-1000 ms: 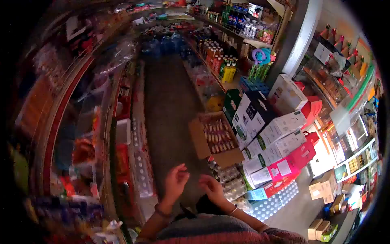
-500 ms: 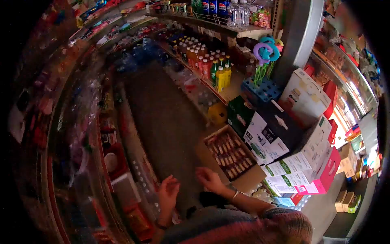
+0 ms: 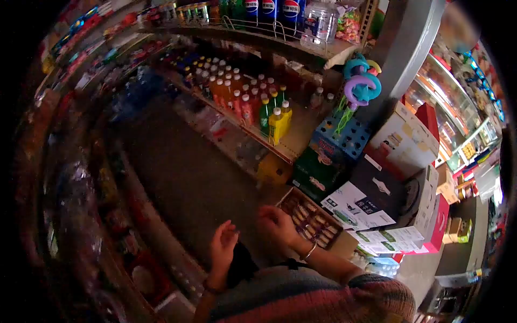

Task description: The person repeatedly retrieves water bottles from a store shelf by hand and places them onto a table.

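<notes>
Over the dark floor, my left hand [image 3: 224, 246] is raised with loosely bent fingers apart and holds nothing. My right hand [image 3: 278, 227] wears a bracelet at the wrist; its fingers are half curled and nothing shows in them. An open cardboard box [image 3: 334, 226] with rows of small wrapped packs [image 3: 311, 220] stands just beyond the right hand and forearm, which hide part of it. I cannot tell any contact between the hand and the box.
A low shelf with several drink bottles [image 3: 277, 126] runs along the aisle floor [image 3: 177, 161]. Stacked cartons [image 3: 371, 188] stand right, beside a grey pillar [image 3: 406, 48] and coloured rings [image 3: 360, 86]. Above is a shelf [image 3: 242, 33] of bottles. Blurred goods line the left.
The view has moved forward and turned; the bottle shelves look nearer. The box of packs now lies partly behind my right arm. Both hands stay in front of the body, holding nothing visible.
</notes>
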